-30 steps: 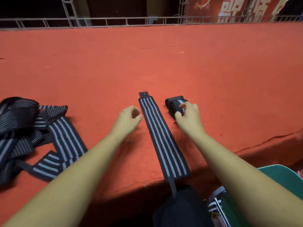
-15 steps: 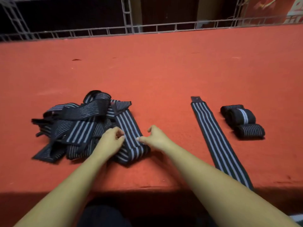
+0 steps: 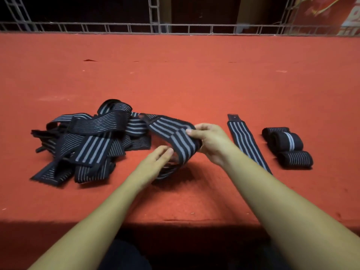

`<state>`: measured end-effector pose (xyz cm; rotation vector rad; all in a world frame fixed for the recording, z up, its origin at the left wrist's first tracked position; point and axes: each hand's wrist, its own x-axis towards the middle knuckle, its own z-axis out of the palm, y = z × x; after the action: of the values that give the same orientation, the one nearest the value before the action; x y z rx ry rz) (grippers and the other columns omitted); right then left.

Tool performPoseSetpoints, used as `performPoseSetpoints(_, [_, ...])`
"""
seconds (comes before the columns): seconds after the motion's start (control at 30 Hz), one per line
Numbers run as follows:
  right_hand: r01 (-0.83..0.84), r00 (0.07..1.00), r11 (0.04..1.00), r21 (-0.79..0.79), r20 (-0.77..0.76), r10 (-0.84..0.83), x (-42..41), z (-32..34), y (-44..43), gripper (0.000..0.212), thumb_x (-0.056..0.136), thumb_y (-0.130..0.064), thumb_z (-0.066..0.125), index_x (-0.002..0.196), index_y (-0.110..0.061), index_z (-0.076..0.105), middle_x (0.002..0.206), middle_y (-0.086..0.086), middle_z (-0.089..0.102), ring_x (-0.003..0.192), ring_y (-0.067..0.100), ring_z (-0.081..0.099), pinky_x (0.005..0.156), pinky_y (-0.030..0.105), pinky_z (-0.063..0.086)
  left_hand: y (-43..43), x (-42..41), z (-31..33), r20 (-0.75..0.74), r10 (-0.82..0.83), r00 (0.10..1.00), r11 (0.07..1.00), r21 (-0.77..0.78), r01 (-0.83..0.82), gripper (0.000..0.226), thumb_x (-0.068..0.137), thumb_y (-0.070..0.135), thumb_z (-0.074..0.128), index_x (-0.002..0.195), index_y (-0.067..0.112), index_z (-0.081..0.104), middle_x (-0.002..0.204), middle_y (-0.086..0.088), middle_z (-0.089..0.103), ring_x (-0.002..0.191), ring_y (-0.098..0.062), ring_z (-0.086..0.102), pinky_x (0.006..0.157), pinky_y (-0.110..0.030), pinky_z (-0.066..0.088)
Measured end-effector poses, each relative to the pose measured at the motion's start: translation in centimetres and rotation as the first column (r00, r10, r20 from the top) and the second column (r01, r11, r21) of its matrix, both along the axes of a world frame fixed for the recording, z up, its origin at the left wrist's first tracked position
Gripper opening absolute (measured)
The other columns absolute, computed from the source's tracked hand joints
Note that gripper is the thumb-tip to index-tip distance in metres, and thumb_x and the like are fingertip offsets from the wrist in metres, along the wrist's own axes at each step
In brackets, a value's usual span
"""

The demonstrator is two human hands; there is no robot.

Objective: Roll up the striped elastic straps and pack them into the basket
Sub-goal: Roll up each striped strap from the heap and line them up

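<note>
Three rolled straps (image 3: 288, 142) sit at the right of my red surface (image 3: 194, 75), with one flat strap (image 3: 246, 141) beside them. My right hand (image 3: 212, 143) has its fingers curled around one lifted strap (image 3: 175, 137) next to the loose pile (image 3: 87, 141). My left hand (image 3: 155, 162) has straight fingers just beside that strap's hanging loop.

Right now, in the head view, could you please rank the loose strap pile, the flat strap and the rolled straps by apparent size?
1. Loose strap pile: clearly largest.
2. Flat strap and rolled straps: look about alike; the right forearm hides the flat strap's near end, so I cannot rank them.
</note>
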<state>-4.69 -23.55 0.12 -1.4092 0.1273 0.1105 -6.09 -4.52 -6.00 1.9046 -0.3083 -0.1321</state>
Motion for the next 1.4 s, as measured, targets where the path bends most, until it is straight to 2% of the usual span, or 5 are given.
performPoseSetpoints(0.3, [0.100,0.993,0.995,0.019,0.054,-0.101,-0.7,4.1,-4.4,0.008,0.091,-0.013,0.070,0.091,-0.007,0.064,0.078,0.010,0.071,0.067,0.020,0.066,0.070,0.035,0.056,-5.7,-0.9,3.1,0.146,-0.104,0.984,0.975,-0.179,0.129,0.015,0.091,0.020,0.067,0.102,0.015,0.073,0.092,0.009,0.070,0.086,-0.003,0.060,0.082,-0.025,0.048])
performPoseSetpoints(0.8, [-0.396,0.918,0.904,-0.162,-0.067,0.390,-3.9,2.3,-5.4,0.010,0.092,-0.008,0.065,0.083,-0.011,0.065,0.076,0.005,0.064,0.073,0.016,0.061,0.080,0.035,0.052,-5.8,-1.0,5.1,-0.416,0.056,0.908,0.724,-0.609,-0.324,0.018,0.097,0.018,0.060,0.102,0.002,0.067,0.101,-0.018,0.073,0.092,-0.030,0.072,0.082,-0.040,0.059])
performPoseSetpoints(1.03, [-0.703,0.709,0.598,-0.385,-0.312,0.632,-5.5,1.5,-7.6,0.019,0.090,-0.002,0.067,0.075,-0.013,0.068,0.081,0.009,0.062,0.073,0.014,0.060,0.087,0.035,0.053,-3.6,2.5,3.3,-0.663,0.067,0.745,0.676,-0.519,-0.523,0.037,0.103,0.017,0.051,0.130,-0.008,0.056,0.103,-0.018,0.073,0.092,-0.026,0.072,0.081,-0.034,0.061])
performPoseSetpoints(1.27, [-0.330,0.913,0.939,-0.100,-0.287,0.291,-4.4,0.2,-8.3,0.052,0.094,-0.052,0.059,0.116,-0.006,0.064,0.105,0.010,0.070,0.094,0.026,0.066,0.089,0.040,0.055,-7.3,-1.8,2.4,-0.452,0.153,0.879,0.852,-0.390,-0.349,0.017,0.094,0.000,0.063,0.108,0.004,0.055,0.074,-0.007,0.061,0.044,-0.007,0.057,0.042,-0.019,0.047])
performPoseSetpoints(1.4, [-0.273,0.951,0.951,-0.148,-0.190,0.243,-4.0,-0.4,-6.7,0.020,0.094,-0.025,0.067,0.096,-0.005,0.070,0.092,0.013,0.073,0.078,0.024,0.069,0.074,0.036,0.055,-8.5,-4.3,1.8,-0.432,0.009,0.902,0.894,-0.401,-0.201,0.020,0.093,-0.002,0.063,0.105,0.007,0.050,0.068,-0.002,0.066,0.048,-0.007,0.058,0.047,-0.018,0.049])
